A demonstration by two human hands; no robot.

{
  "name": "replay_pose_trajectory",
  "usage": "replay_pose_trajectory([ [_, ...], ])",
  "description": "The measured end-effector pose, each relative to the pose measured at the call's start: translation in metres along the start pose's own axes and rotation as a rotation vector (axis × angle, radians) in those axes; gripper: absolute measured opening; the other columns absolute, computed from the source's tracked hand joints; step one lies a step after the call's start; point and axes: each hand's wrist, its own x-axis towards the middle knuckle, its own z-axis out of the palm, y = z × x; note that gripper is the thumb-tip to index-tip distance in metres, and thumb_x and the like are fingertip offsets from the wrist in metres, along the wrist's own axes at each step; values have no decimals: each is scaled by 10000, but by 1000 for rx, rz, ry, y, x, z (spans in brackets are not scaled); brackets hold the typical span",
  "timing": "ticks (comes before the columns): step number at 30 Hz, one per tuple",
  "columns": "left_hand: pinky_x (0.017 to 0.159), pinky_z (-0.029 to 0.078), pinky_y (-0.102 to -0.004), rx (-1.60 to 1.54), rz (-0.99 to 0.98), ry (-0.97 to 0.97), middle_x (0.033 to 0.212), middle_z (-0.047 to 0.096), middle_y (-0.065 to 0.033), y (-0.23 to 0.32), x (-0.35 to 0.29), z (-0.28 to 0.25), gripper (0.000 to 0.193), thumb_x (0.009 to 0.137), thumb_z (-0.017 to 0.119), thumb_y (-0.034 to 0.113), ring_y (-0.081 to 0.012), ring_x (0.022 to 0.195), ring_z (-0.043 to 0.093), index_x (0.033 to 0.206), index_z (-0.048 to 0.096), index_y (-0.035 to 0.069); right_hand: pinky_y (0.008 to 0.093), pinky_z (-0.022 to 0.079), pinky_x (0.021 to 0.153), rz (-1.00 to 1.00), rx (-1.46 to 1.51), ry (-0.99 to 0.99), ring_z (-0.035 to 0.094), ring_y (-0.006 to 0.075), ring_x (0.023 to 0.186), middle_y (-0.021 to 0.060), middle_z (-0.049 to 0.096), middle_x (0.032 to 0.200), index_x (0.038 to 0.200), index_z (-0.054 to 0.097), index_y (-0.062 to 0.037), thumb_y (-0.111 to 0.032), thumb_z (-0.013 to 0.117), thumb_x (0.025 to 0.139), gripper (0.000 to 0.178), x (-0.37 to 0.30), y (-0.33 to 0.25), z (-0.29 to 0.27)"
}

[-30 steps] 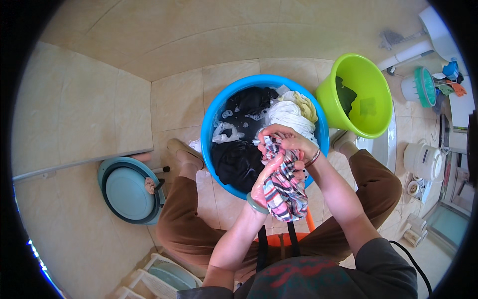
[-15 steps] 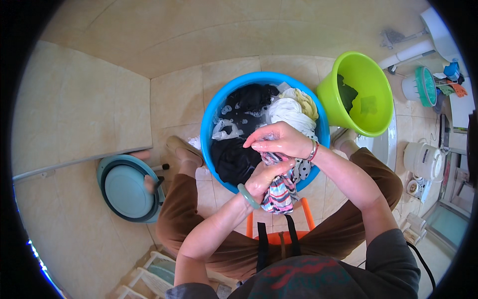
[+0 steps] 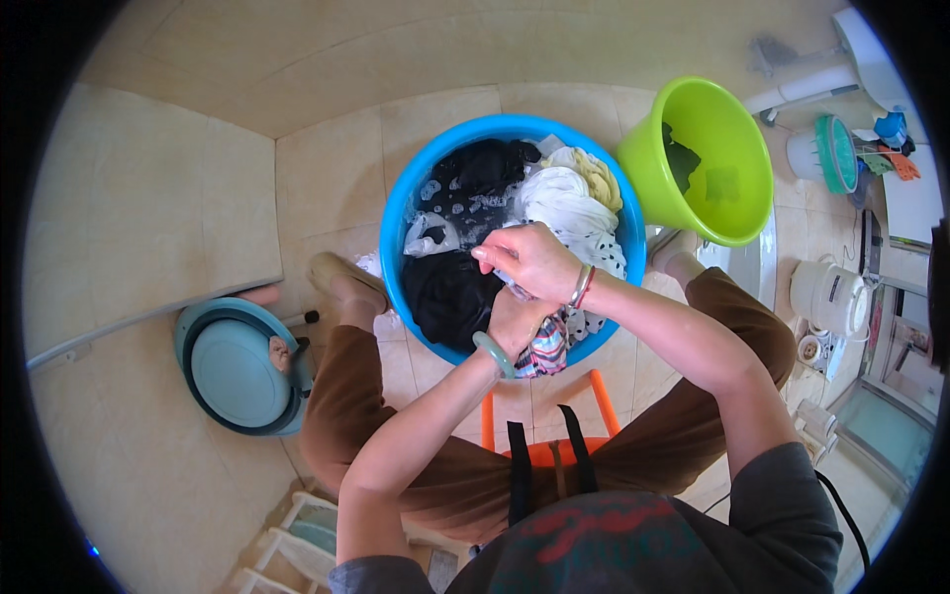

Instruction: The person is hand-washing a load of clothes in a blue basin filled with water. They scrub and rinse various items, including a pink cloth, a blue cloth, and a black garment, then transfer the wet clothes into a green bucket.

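A round blue basin (image 3: 394,188) of wet laundry stands between my feet. Over its near part, my left hand (image 3: 519,321) is closed round a striped, multicoloured cloth garment (image 3: 544,352), whose lower folds hang by the near rim. Just above it, my right hand (image 3: 535,261) has curled fingers and grips the upper part of the same garment, mostly hidden by both hands. Black clothes (image 3: 445,302) lie to the left in dark, sudsy water. White cloth (image 3: 564,193), a yellowish piece (image 3: 600,178) and black-dotted white fabric (image 3: 606,255) fill the right side.
Against the basin's right side stands a lime-green bucket (image 3: 737,148) with a dark cloth (image 3: 679,158) inside. A folding teal basin (image 3: 237,381) leans at the left wall. An orange stool (image 3: 604,401) is beneath me. A white lidded pail (image 3: 829,297) sits far right.
My right hand's outstretched fingers have curled in over the garment. Both hands have drawn closer together, and the striped cloth hangs less far toward me. The whole view has shifted slightly.
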Motion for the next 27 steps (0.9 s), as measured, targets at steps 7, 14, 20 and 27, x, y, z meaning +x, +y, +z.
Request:
replay_pose_trajectory([
  [7,751,496,-364,474,154,106,907,694,-148,-21,23,-10,308,832,639,263,-269,877,672,974,654,-10,441,494,614,-57,-164,146,640,347,659,139,661,708,749,642,-61,-250,514,949,303,8,14,17],
  [14,808,487,-385,662,162,195,978,679,-182,-46,42,-21,314,863,586,258,-320,962,648,1049,630,8,481,498,633,68,-361,253,647,368,701,143,670,729,779,599,-66,-267,475,968,302,19,44,40],
  [20,872,485,-307,-164,85,195,1091,641,-25,-28,30,-18,504,746,780,54,-148,1004,598,1195,553,68,330,492,798,199,209,358,652,237,871,120,695,939,1072,638,-22,-483,553,919,493,20,75,26],
  [27,786,544,-341,-530,287,150,1083,634,-51,27,19,-16,334,898,670,227,-176,880,652,1185,553,103,487,554,796,420,793,-164,500,290,1204,162,414,1394,1524,71,-130,-493,709,814,1021,-57,37,-30],
])
